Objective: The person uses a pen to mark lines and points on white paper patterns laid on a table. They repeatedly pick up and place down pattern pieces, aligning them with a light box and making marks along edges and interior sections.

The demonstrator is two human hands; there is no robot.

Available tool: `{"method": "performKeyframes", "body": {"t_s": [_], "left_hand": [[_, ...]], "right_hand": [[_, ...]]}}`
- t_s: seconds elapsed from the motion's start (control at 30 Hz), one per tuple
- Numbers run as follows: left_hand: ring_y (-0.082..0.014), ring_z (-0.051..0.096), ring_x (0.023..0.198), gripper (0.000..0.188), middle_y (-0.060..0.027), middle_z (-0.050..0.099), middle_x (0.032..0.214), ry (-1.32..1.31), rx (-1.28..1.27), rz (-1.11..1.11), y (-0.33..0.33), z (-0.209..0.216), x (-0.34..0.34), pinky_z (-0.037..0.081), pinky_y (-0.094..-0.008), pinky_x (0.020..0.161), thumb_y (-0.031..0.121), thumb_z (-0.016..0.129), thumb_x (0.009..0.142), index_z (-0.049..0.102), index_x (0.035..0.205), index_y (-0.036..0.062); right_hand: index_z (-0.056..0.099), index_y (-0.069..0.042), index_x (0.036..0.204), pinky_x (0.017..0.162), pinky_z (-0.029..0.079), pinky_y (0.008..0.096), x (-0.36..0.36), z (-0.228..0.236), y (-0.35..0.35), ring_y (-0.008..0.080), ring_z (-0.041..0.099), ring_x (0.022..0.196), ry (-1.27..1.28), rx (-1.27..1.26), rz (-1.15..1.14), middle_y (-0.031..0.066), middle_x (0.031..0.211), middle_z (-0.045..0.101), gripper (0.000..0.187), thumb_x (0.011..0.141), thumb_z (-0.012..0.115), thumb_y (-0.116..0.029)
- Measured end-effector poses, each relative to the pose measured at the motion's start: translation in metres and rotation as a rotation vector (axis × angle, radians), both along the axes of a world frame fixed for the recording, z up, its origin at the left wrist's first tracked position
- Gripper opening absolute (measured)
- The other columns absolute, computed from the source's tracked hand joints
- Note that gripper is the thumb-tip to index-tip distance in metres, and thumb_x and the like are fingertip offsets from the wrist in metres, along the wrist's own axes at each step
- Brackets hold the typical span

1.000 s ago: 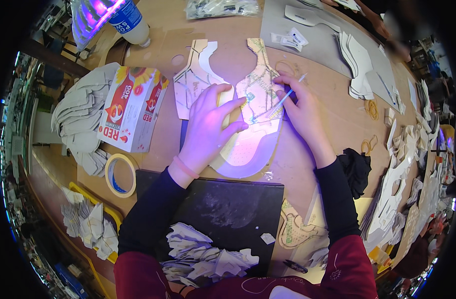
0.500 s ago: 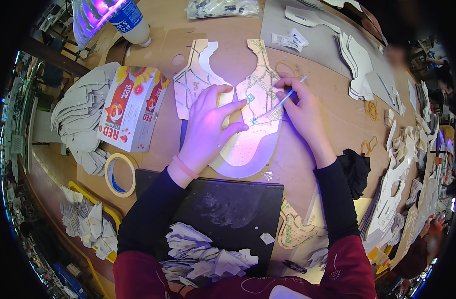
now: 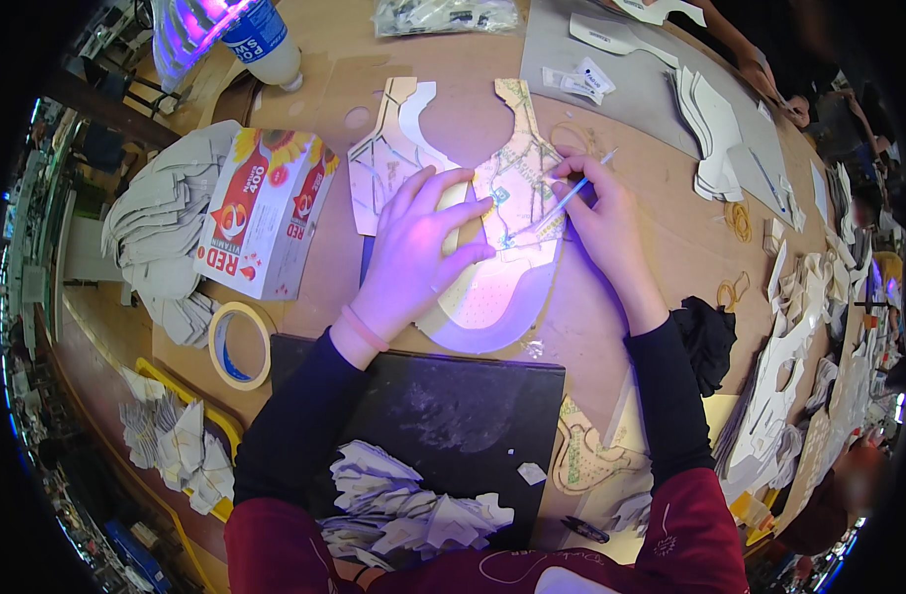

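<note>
Nearest, a black board [image 3: 453, 406] bears a heap of grey cut pieces [image 3: 413, 515] on the brown-covered table [image 3: 596, 327]. Beyond lies the marked template [image 3: 517, 168], long axis running near to far, rounded end near, narrow arms pointing far. Over it, the left hand [image 3: 413, 238] has its fingers spread; the right hand [image 3: 608, 213] pinches a light-blue pen [image 3: 572, 193] slanting from near left to far right. Farther off are a grey sheet [image 3: 641, 109], a glowing lamp [image 3: 190, 40] at left and another person's arm [image 3: 750, 59] at right.
</note>
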State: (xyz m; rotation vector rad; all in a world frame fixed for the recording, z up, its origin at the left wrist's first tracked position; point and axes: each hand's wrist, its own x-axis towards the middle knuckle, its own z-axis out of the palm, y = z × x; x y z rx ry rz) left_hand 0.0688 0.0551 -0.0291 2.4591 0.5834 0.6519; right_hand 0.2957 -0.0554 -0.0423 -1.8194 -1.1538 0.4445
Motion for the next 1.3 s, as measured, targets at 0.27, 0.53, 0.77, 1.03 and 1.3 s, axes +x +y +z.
{"method": "performKeyframes", "body": {"t_s": [0.27,0.53,0.77,1.03,1.3], "left_hand": [[-0.0363,0.044,0.141,0.032,-0.0002,0.063,0.141,0.063,0.017,0.009,0.005,-0.005,-0.001,0.034,-0.0483,0.114,0.033,0.065,0.094,0.075,0.120,0.0167],[-0.0355,0.045,0.140,0.035,-0.0005,0.064,0.139,0.058,-0.010,0.034,0.004,-0.005,0.002,0.033,-0.0478,0.114,0.039,0.069,0.091,0.076,0.117,0.0160],[-0.0328,0.041,0.145,0.036,-0.0012,0.064,0.139,0.123,0.228,0.076,-0.005,0.005,0.004,0.017,-0.0627,0.120,0.043,0.072,0.089,0.075,0.110,0.0145],[-0.0330,0.037,0.149,0.041,-0.0020,0.062,0.143,0.171,0.117,0.043,-0.002,0.006,0.006,0.001,-0.0712,0.119,0.044,0.071,0.089,0.071,0.119,0.0157],[-0.0325,0.037,0.149,0.049,-0.0013,0.057,0.148,0.196,0.097,0.047,-0.003,0.004,0.005,0.005,-0.0712,0.119,0.045,0.069,0.090,0.066,0.131,0.0193]], "right_hand": [[0.065,-0.004,0.106,0.077,0.051,0.0258,-0.001,0.003,0.000,0.0086,0.063,0.085,-0.004,-0.022,-0.008,0.0081,0.135,0.068,0.014,0.093,0.068,-0.005],[0.065,-0.004,0.107,0.075,0.050,0.0258,-0.002,0.003,0.000,0.0079,0.062,0.083,-0.016,0.003,0.001,0.0089,0.135,0.068,0.014,0.093,0.068,-0.007],[0.066,-0.005,0.110,0.077,0.050,0.0255,0.000,-0.003,0.000,0.0089,0.063,0.086,-0.017,0.024,0.017,0.0106,0.139,0.066,0.017,0.094,0.069,-0.008],[0.063,-0.001,0.125,0.084,0.049,0.0274,0.000,0.018,0.010,0.0119,0.059,0.093,0.159,0.415,-0.065,0.0093,0.117,0.069,0.033,0.110,0.050,-0.027],[0.064,0.000,0.122,0.091,0.048,0.0279,-0.005,0.049,0.044,0.0127,0.060,0.093,0.363,0.410,0.094,0.0068,0.106,0.068,0.035,0.111,0.048,-0.028]]}}
